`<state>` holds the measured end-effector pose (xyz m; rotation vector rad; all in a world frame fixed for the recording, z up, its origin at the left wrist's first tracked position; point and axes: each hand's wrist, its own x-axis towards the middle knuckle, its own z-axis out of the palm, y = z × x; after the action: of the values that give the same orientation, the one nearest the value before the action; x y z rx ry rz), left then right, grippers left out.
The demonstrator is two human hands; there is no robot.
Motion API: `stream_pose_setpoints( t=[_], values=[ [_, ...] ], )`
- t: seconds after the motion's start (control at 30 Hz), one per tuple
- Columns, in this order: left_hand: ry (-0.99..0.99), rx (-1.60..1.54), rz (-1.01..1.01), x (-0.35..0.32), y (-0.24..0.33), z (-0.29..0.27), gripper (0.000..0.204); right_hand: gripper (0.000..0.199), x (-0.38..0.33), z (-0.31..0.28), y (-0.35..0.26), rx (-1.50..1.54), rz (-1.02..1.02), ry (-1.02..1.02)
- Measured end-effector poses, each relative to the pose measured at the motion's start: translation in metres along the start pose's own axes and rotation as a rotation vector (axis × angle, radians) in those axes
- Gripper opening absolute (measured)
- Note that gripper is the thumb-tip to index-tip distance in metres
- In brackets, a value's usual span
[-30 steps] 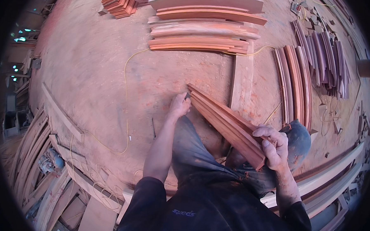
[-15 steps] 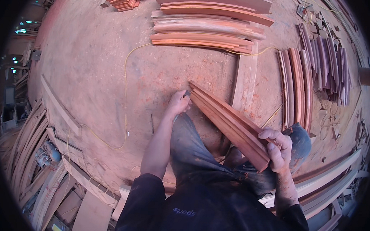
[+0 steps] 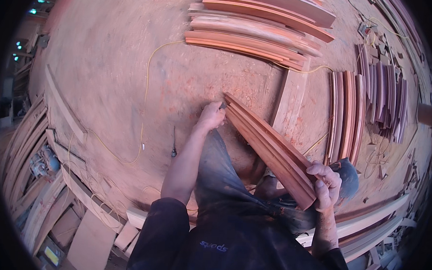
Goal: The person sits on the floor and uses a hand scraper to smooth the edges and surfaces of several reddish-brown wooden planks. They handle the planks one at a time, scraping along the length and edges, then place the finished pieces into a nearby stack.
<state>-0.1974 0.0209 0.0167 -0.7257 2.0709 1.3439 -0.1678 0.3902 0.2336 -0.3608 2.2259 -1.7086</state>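
A long reddish-brown wooden moulding (image 3: 268,149) with a grooved profile slants across my lap, its narrow-looking far end toward the middle of the floor. At its near right end my right hand (image 3: 327,185) is closed around the edge, thumb and fingers gripping the wood. By the far end, my left hand (image 3: 212,116) is closed on a small dark block-like piece (image 3: 222,105). That piece sits right beside the moulding's tip; whether it touches the wood I cannot tell. Most of it is hidden by the fingers.
Stacked reddish boards (image 3: 254,40) lie ahead, with upright-lying mouldings (image 3: 346,116) at right. A flat plank (image 3: 290,102) runs beyond my work. A thin dark tool (image 3: 174,145) lies left of my forearm, and a yellow cord (image 3: 147,83) curves over the dusty floor.
The whole view has shifted slightly, with the stacks ahead sliding right. The thin tool on the floor shows more fully. Both hands keep their grips, and the moulding has hardly moved between them.
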Motion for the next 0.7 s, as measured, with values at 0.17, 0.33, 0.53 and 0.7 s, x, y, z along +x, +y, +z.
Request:
stream_pose_setpoints(
  t=[0.17, 0.33, 0.53, 0.7],
  values=[
    [-0.192, -0.105, 0.103, -0.029, -0.002, 0.012, 0.031, 0.043, -0.001, 0.002, 0.004, 0.052, 0.020, 0.054],
    [0.057, -0.120, -0.019, -0.022, 0.006, -0.004, 0.030, 0.044, -0.002, 0.004, 0.002, 0.035, -0.011, 0.072],
    [-0.119, -0.032, 0.105, -0.019, 0.005, 0.004, 0.029, 0.043, -0.003, 0.007, 0.003, 0.041, -0.006, 0.091],
    [-0.110, -0.180, 0.050, -0.024, 0.000, 0.003, 0.033, 0.044, -0.003, 0.007, 0.001, 0.015, -0.012, 0.103]
  ],
)
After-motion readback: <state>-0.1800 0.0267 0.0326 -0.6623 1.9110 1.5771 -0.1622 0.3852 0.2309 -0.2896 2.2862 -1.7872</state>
